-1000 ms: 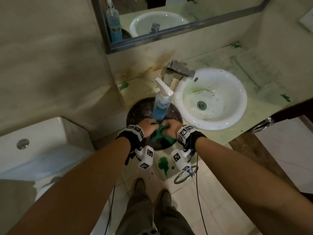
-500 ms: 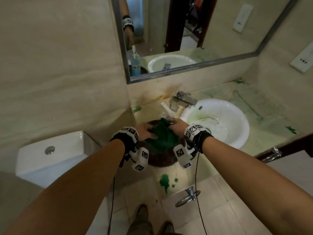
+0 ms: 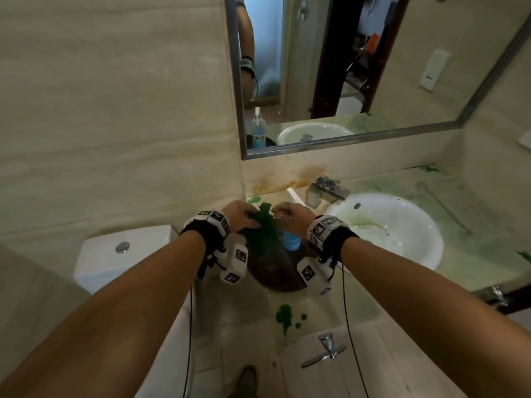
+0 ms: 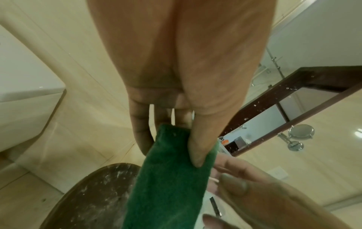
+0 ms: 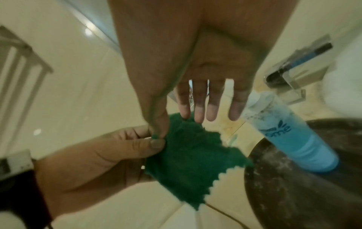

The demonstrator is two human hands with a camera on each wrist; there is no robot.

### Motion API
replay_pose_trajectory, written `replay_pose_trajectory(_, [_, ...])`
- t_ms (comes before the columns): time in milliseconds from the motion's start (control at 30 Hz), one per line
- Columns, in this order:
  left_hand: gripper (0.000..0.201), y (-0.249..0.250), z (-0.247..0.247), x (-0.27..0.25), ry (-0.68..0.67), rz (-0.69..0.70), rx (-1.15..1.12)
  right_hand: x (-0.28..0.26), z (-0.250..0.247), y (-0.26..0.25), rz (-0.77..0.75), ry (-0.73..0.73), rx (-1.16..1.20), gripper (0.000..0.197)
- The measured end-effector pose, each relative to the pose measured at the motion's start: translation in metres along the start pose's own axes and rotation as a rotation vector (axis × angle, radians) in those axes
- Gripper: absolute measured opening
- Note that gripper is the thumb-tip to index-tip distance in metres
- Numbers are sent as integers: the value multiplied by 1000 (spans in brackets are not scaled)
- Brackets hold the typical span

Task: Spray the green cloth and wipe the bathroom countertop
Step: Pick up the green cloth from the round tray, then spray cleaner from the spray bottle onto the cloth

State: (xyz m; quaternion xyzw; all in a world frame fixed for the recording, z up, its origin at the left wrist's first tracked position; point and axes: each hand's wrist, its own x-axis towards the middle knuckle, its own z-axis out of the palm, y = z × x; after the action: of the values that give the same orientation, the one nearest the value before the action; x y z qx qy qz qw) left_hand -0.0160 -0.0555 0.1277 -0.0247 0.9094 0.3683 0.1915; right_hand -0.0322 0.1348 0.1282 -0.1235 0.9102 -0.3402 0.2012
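Note:
The green cloth (image 3: 263, 228) hangs in the air above a dark round tray (image 3: 275, 271). My left hand (image 3: 241, 218) pinches its upper edge between thumb and fingers (image 4: 197, 139); the cloth (image 4: 168, 178) drapes down from there. My right hand (image 3: 290, 215) is beside it with its fingers (image 5: 212, 111) straight and spread, and only the thumb touches the cloth's corner (image 5: 188, 155). The blue spray bottle (image 5: 293, 139) stands on the tray just right of my right hand, and that hand partly hides the bottle (image 3: 291, 242) in the head view. The stained countertop (image 3: 474, 225) runs to the right.
A white sink (image 3: 408, 225) with a metal faucet (image 3: 324, 188) sits right of the tray. The mirror (image 3: 373, 67) is on the wall above. The toilet tank (image 3: 123, 254) stands to the left. Green stains (image 3: 284, 314) mark the counter's front, above a towel ring (image 3: 324, 351).
Both hands lifted the bunched cloth off the tray toward the wall and it opened out. My right hand's fingers have straightened off it. The head view has tilted upward.

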Motion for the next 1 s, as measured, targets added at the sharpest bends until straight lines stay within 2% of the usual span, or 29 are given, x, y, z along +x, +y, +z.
replay_pose_trajectory(67, [37, 3, -4, -9, 24, 32, -108, -1, -1, -6, -42, -151, 40, 52])
replay_pose_trajectory(133, [37, 6, -6, -18, 78, 47, -218, -2, -2, -12, -62, -186, 49, 57])
replay_pose_trajectory(200, [33, 9, -9, -25, 121, 32, -252, -1, -1, -15, -77, -117, 70, 47])
replay_pose_trajectory(300, [24, 10, -11, -33, 274, -49, -166, -3, 3, -22, -102, 18, 84, 23])
replay_pose_trajectory(367, [27, 9, -13, -34, 336, -158, -150, -2, 4, -28, -63, 75, 44, 24])
replay_pose_trajectory(433, [40, 9, -13, -35, 300, -196, -236, 1, 5, -31, -47, 91, 11, 30])
replay_pose_trajectory(500, [69, 9, -16, -35, 224, -99, -192, 3, 5, -33, -81, 58, 39, 25])
replay_pose_trajectory(567, [82, 9, -19, -35, 148, 31, -87, 4, 2, -35, -143, -7, 66, 23])
replay_pose_trajectory(600, [78, 8, -20, -33, 116, 61, -89, 5, -1, -35, -167, -42, 77, 24])
replay_pose_trajectory(667, [53, 5, -20, -26, 83, 61, -184, 6, -7, -36, -185, -84, 103, 25])
replay_pose_trajectory(767, [28, 4, -19, -13, 146, 37, -281, 15, -14, -33, -187, -62, 74, 14])
replay_pose_trajectory(833, [23, 3, -19, 1, 189, 4, -290, 27, -20, -25, -138, -18, 59, 9])
replay_pose_trajectory(900, [24, 0, -22, 16, 172, -46, -305, 36, -29, -16, -76, 63, 61, 6])
replay_pose_trajectory(1000, [21, -9, -28, 37, 93, -129, -455, 46, -45, 6, 63, 239, 102, 21])
